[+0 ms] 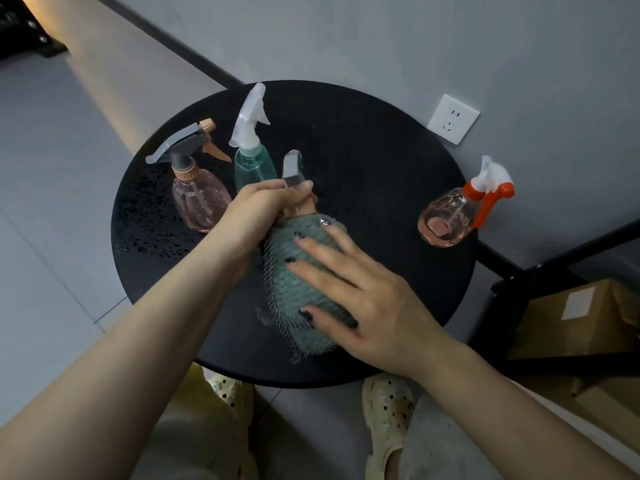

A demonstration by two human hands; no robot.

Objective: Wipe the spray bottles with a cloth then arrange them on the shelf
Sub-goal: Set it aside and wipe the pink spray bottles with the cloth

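On the round table (381, 161) we see four spray bottles. Two stand at the far left, the grey-headed bottle (197, 188) left of the tall bottle (251, 150). A third bottle (294, 174) sits at the middle, wrapped in the cloth (294, 299), between our left hand (256, 216) and right hand (363, 292). The fourth bottle (457, 213) stands at the table's right edge, before the wall socket (453, 118). The shelf frame (519, 271) lies right of the table, with a box (571, 320) in it.

The counter (363, 161) is matt black with a fine grainy texture. The bottles (199, 199) are glossy clear tinted plastic with smooth plastic triggers; the cloth (304, 289) is nubby green terry, and the box (571, 323) plain brown cardboard.
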